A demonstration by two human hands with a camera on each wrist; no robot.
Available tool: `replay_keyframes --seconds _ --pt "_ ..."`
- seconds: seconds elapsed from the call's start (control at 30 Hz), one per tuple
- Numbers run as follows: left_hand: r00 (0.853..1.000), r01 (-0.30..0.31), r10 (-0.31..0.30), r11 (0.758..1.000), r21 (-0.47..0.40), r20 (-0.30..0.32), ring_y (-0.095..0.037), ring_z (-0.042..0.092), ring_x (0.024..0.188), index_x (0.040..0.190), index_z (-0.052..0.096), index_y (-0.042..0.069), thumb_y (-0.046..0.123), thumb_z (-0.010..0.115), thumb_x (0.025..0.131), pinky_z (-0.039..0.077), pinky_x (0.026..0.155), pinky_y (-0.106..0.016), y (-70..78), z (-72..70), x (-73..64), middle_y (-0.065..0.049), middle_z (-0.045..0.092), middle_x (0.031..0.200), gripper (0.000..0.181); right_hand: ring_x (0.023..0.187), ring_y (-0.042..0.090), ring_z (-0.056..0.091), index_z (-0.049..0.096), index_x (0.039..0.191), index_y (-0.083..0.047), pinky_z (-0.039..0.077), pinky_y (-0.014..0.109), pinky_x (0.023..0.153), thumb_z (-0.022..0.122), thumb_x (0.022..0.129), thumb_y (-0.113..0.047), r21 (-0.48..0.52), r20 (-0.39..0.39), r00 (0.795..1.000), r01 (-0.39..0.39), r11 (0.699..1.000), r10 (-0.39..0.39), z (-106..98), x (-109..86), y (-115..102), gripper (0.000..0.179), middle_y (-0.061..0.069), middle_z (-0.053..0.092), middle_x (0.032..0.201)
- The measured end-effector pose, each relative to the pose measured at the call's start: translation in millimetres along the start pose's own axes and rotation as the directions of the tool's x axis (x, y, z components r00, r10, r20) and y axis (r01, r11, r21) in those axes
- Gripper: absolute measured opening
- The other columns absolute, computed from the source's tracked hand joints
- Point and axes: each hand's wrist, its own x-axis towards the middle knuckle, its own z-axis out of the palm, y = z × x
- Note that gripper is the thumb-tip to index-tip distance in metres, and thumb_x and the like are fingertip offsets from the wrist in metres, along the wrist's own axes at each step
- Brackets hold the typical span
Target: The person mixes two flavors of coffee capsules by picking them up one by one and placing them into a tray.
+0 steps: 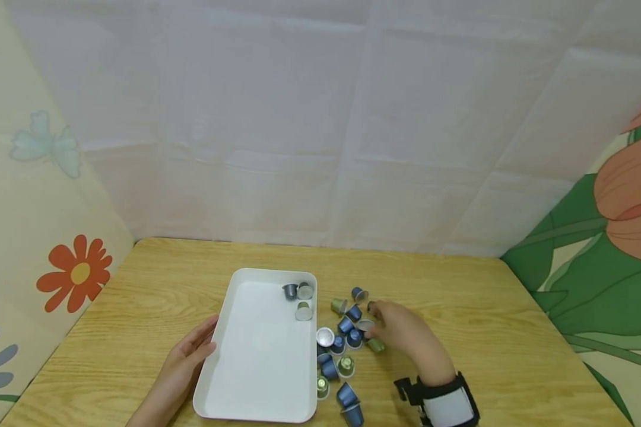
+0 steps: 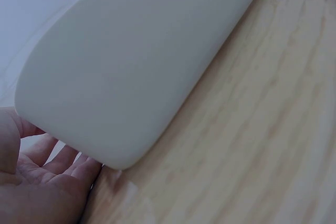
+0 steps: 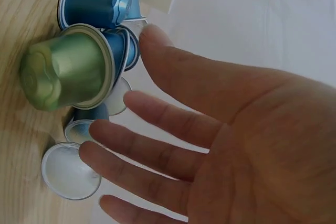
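A white rectangular tray (image 1: 256,356) lies on the table with several coffee capsules (image 1: 290,291) near its far right corner. At the tray's left side, my left hand (image 1: 184,359) holds the edge, thumb at the rim and fingers against the underside in the left wrist view. My right hand (image 3: 226,135) reaches over loose capsules to the right of the tray, its fingers apart and nothing gripped between them. Close to its thumb and fingertips are a green capsule (image 3: 68,69), a blue capsule (image 3: 92,1) and a capsule with a pale lid (image 3: 71,171).
Blue capsules (image 1: 329,369) and green capsules (image 1: 346,365) are scattered along the tray's right side, some touching it. The wooden table (image 1: 513,344) ends at a white cloth backdrop (image 1: 278,118). Printed panels stand left and right. A black strap (image 1: 448,403) circles the right wrist.
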Motion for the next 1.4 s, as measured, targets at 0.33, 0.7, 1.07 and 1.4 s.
replay_keyframes --seconds 0.33,0.7,1.07,1.4 --pt "1.0 0.003 -0.003 1.0 0.001 -0.007 0.01 0.05 0.115 0.149 0.034 -0.008 0.005 0.056 0.098 0.044 0.093 -0.013 -0.2 0.3 0.3 -0.025 0.034 0.153 0.057 0.076 0.019 0.058 0.062 0.108 -0.001 0.051 0.038 0.065 0.082 0.08 -0.027 0.006 0.056 0.992 -0.11 0.994 0.109 2 -2.0 5 0.043 0.01 0.068 0.094" --pt "1.0 -0.014 0.014 1.0 0.005 0.0 0.01 0.05 0.115 0.148 0.034 -0.01 0.004 0.056 0.098 0.043 0.093 -0.012 -1.1 0.4 0.2 -0.025 0.034 0.152 0.057 0.079 0.022 0.061 0.064 0.098 0.005 0.053 0.041 0.071 0.087 0.075 -0.028 0.037 0.078 0.992 -0.104 0.994 0.101 11 -5.5 4 0.047 0.01 0.066 0.088" --pt "1.0 -0.023 0.023 1.0 -0.008 -0.002 0.01 0.051 0.115 0.147 0.034 -0.011 0.003 0.056 0.097 0.044 0.093 -0.013 -1.2 0.7 0.4 -0.026 0.033 0.152 0.056 0.077 0.021 0.06 0.066 0.094 0.004 0.053 0.042 0.07 0.089 0.073 -0.028 0.007 0.091 0.988 -0.125 0.992 0.124 18 -0.7 3 0.045 0.009 0.065 0.085" --pt "0.999 -0.041 0.041 0.999 0.001 0.0 0.009 0.051 0.115 0.146 0.035 -0.012 0.002 0.056 0.097 0.044 0.094 -0.013 -0.8 0.4 0.3 -0.026 0.034 0.151 0.056 0.069 0.02 0.053 0.063 0.085 0.002 0.047 0.037 0.06 0.089 0.072 -0.022 -0.025 0.05 0.989 -0.135 0.991 0.136 26 2.8 2 0.038 0.006 0.058 0.076"
